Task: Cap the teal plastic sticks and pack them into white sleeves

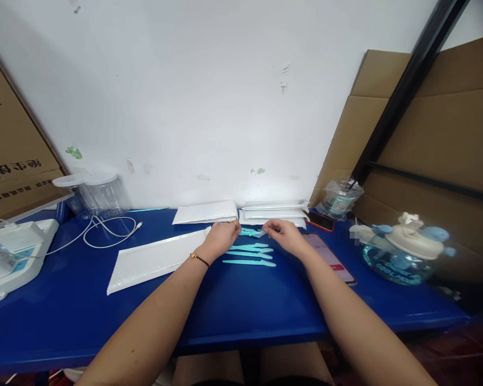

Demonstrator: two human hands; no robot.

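My left hand (224, 237) is closed, its fingertips pinching the left end of a teal eyebrow razor (248, 232). At the razor's other end my right hand (282, 235) is closed on a small clear piece (261, 234) that looks like a blade cover. Whether that piece is still on the blade is too small to tell. Just below the hands, several more teal razors (249, 262) lie side by side on the blue table (257, 305). A white padded envelope (153, 260) lies to the left, its right end partly behind my left hand.
More white envelopes (205, 211) and a stack of them (273, 213) lie against the wall. To the right are a phone (330, 260), a red-edged phone (321, 221), a plastic cup (340, 198) and a water bottle (406, 252). Clear jars (100, 195) and a power strip (24, 257) stand left.
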